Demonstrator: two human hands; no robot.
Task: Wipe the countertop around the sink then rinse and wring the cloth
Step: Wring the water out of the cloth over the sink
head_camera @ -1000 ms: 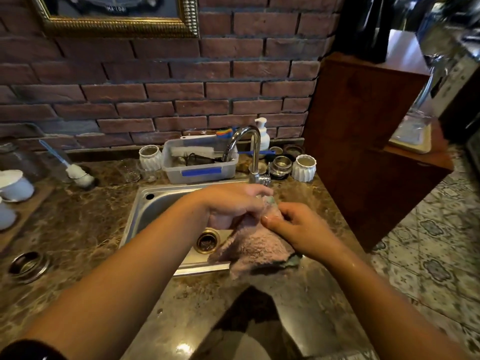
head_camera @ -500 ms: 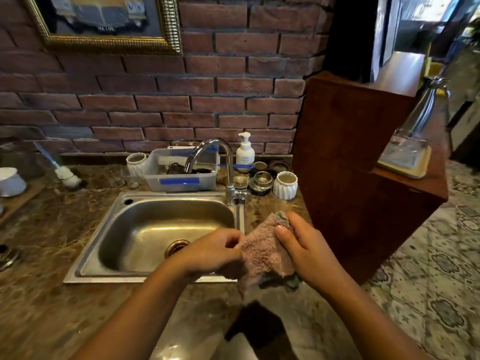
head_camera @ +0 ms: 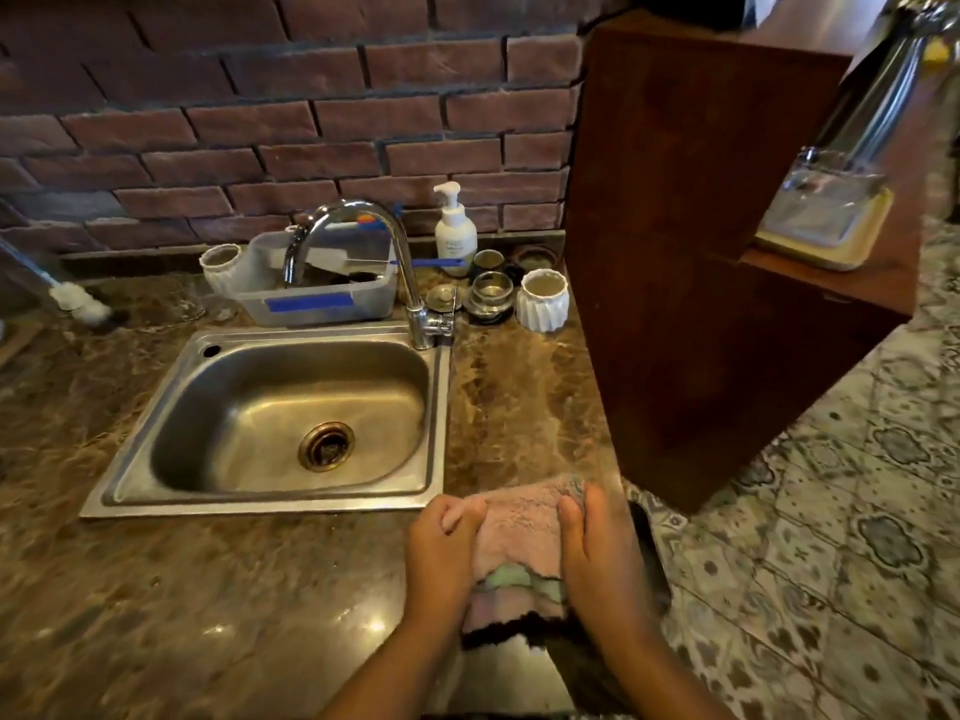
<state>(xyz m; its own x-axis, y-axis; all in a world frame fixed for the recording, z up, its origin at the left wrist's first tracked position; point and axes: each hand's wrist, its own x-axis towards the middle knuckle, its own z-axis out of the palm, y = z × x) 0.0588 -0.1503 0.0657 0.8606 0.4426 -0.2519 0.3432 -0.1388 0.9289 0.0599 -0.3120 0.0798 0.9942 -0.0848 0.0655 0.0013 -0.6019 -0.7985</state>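
A fuzzy pink cloth [head_camera: 519, 532] with a pale green patch and a dark lower edge lies on a glossy brown marbled stone worktop [head_camera: 208, 589]. A silver steel sink [head_camera: 270, 491] has a brass-coloured drain ring [head_camera: 326, 446]. A clear plastic tub [head_camera: 317, 298] bears blue tape. Behind, a red-brown brick wall [head_camera: 311, 122]; right, a floor of grey-green patterned tiles [head_camera: 831, 537].

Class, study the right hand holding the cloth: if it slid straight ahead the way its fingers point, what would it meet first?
Probably bare countertop, then the white ribbed cup by the wall. The right hand points away from the person, right of the sink. Depth is uncertain.
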